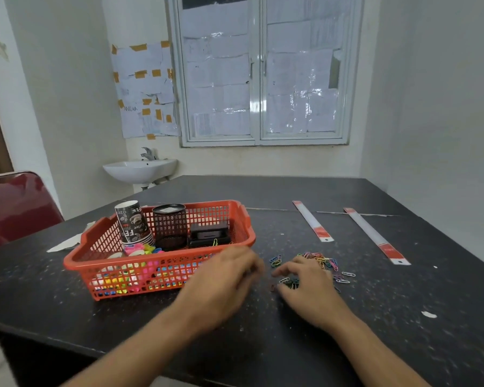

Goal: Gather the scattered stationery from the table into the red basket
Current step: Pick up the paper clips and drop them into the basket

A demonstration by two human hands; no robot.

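Note:
A red basket (pixel 77 261) stands on the left of the dark table. It holds a stack of paper cups (pixel 132 224), a black mesh pen holder (pixel 169 227), a black box (pixel 208 233) and bright small stationery (pixel 140 250). Coloured paper clips (pixel 320 260) lie scattered to the right of the basket. My right hand (pixel 308 286) rests on the near part of the pile, its fingers curled over a clump of clips. My left hand (pixel 227 277) is blurred beside the basket's right front corner; its fingers are hidden behind its back.
Two long rulers in clear sleeves (pixel 313 221) (pixel 376 236) lie beyond the clips on the right. A white paper scrap (pixel 65 243) lies left of the basket. A red chair (pixel 14 205) stands at the table's left edge, with a sink (pixel 140 169) behind.

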